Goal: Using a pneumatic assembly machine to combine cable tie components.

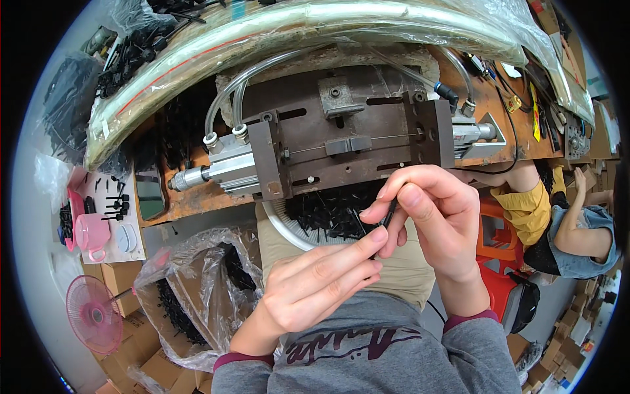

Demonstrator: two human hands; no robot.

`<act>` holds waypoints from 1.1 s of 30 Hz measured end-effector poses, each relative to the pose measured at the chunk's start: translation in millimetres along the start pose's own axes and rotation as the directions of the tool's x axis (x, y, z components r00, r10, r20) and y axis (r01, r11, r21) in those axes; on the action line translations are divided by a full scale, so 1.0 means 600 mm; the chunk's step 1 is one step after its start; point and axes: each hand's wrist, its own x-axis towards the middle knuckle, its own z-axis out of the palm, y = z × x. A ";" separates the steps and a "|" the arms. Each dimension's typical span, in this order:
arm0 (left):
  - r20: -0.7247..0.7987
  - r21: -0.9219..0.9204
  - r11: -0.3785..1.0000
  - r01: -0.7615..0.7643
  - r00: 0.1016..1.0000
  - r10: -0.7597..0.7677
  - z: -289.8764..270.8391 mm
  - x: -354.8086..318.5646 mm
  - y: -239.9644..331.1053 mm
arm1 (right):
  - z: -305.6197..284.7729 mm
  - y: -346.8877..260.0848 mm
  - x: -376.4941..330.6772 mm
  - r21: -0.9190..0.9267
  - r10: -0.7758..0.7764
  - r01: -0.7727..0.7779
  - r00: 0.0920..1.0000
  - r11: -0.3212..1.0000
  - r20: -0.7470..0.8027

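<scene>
In front of my chest, both hands meet at a thin black plastic piece; its exact kind is too small to tell. My right hand pinches its upper part between thumb and fingertips. My left hand is closed at its lower end, the long fingers pressed together and the thumb hidden behind them. Beneath the hands, a round basket with a white rim rests on my lap, holding many loose thin black pieces.
Just beyond the basket, a brown metal fixture with air cylinders and clear hoses sits on a wooden bench. At left stand a plastic-lined box, a pink fan and a pink cup. Another person sits at right near a red stool.
</scene>
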 end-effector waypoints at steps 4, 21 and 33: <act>0.007 -0.026 0.999 0.019 1.000 -0.018 0.001 -0.001 0.000 | 0.000 0.002 -0.001 0.037 0.020 -0.020 1.000 0.999 -0.002; 0.024 -0.852 0.483 0.203 0.936 -0.352 0.014 -0.047 -0.026 | 0.000 -0.006 0.004 0.294 0.149 -0.175 0.983 0.940 0.108; -0.181 -0.555 0.819 0.144 0.940 -0.288 -0.066 -0.064 -0.020 | 0.068 -0.055 0.113 0.106 -0.214 0.221 0.974 0.970 -0.075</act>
